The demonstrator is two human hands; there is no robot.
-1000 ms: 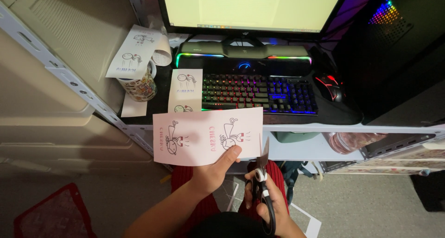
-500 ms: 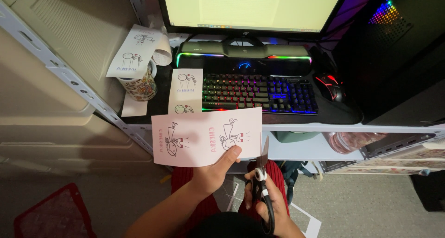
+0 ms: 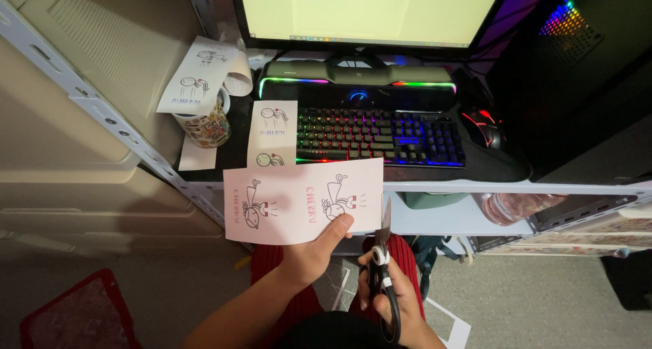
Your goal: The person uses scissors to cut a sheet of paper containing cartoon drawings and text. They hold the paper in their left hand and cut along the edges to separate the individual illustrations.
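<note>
Head camera shows my left hand (image 3: 314,254) pinching the pink printed sheet (image 3: 302,199) by its lower edge, thumb on top, holding it flat in front of the desk edge below the backlit keyboard (image 3: 380,135). My right hand (image 3: 388,296) is clenched through the loops of the black scissors (image 3: 382,267), blades pointing up at the sheet's right edge and only slightly parted. To cut cleanly I judge I should keep the paper taut, open the blades wider and keep my thumb clear of the line.

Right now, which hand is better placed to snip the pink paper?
Probably the right hand: it grips the scissors, blades pointing up beside the pink paper's right edge. The left hand pinches the paper's bottom edge.
</note>
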